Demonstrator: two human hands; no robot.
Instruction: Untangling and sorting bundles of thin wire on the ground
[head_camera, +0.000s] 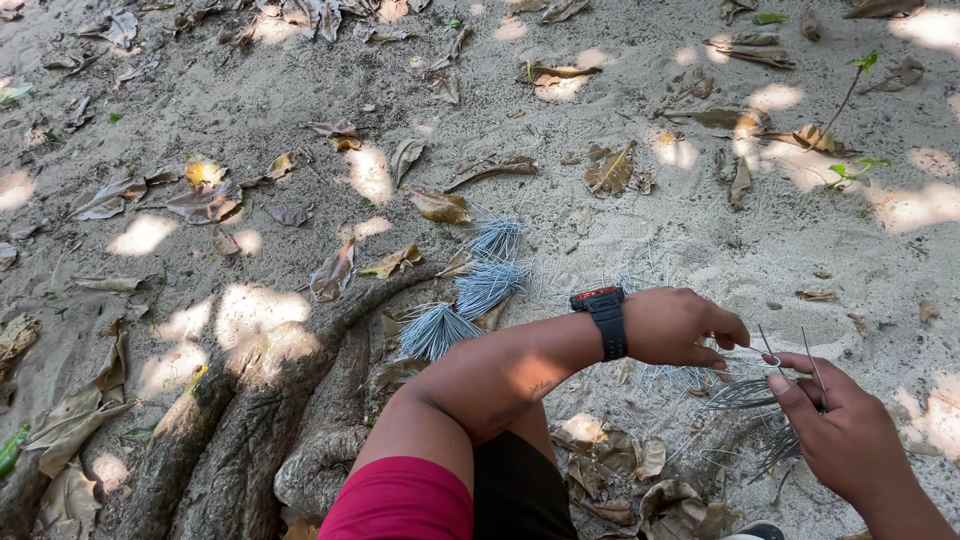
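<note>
Wires (745, 392), thin, grey and stiff, sit low at the right of the view, fanned between the two hands above the sandy ground (620, 230). That ground is the largest thing in sight: pale, fine sand dappled with sun patches and strewn with dry, curled brown leaves (205, 200). Thick, rough-barked tree roots (250, 430) run across the lower left, half sunk in the sand. Three bundles (480, 285) of the same grey wire lie on the sand beside the roots, each gathered at one end and splayed like a brush at the other. More loose wires (680, 375) lie scattered on the sand under the hands. The left hand (675, 325), with a black wristwatch with a red edge (603, 318) on its wrist, pinches a few strands with fingers curled. The right hand (845, 435) grips a small spread of wires, two strands sticking up past its fingertips. A small green seedling (855, 110) rises from the sand at the upper right.
</note>
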